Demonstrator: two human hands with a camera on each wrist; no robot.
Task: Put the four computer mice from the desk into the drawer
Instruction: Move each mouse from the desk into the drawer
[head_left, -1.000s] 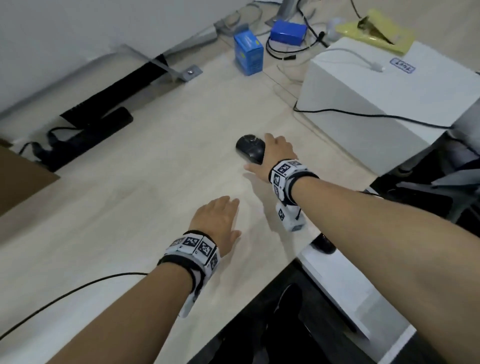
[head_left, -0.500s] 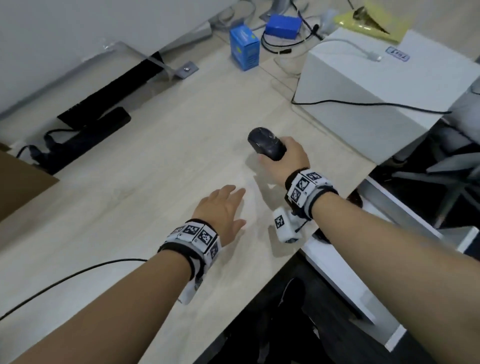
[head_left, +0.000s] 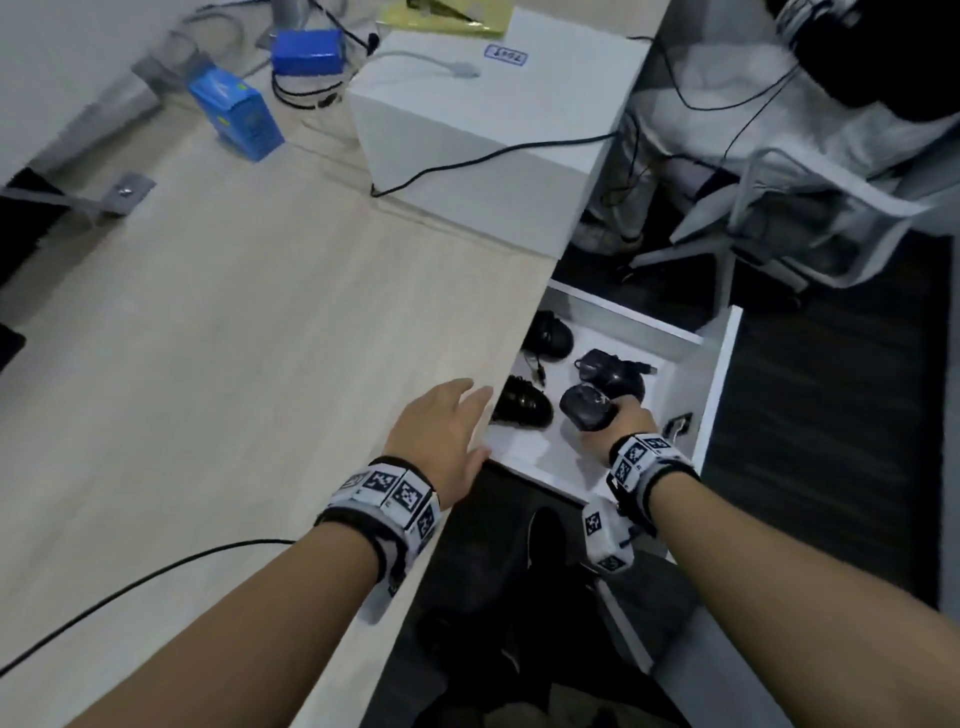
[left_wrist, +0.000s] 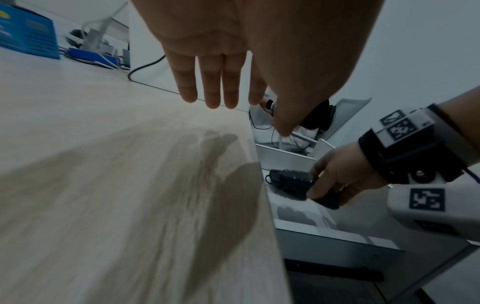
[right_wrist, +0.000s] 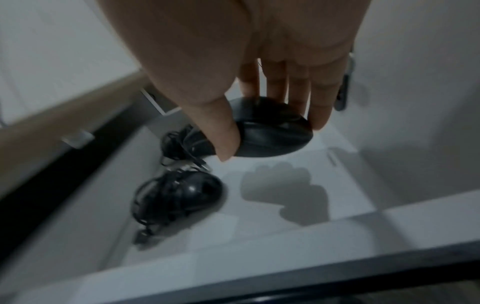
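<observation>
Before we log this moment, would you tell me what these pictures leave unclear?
- Head view: whether the black computer mouse gripped by the right hand touches the white drawer floor; the hand covers its underside.
- Head view: the drawer's inner part, hidden under the light wooden desk edge.
- Right wrist view: the cabled black mice are motion-blurred.

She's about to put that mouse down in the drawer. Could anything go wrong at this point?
Possibly. The right hand holds the mouse above the drawer floor, so letting go early might make it knock on landing. Three mice with loose cables already lie there; it could land on a cable and sit crooked.
</observation>
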